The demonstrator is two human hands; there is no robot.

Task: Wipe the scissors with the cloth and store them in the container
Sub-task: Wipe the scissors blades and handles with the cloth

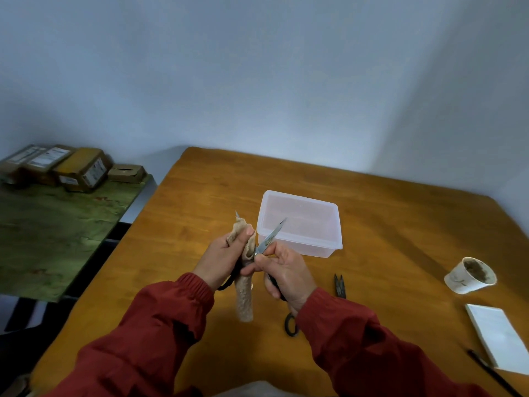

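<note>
Left hand grips cloth round one scissors blade. Right hand grips the handle. Container just beyond both.

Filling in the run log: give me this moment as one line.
stage: wiping | right hand: holds scissors | left hand: grips cloth round one blade | container: open, scissors not in

The scissors are shown with blades of bright, smooth metal. The cloth is seen as a coarse, rough fabric. The container is made of smooth, translucent plastic. The table is of wood, finished with a soft sheen.
</note>
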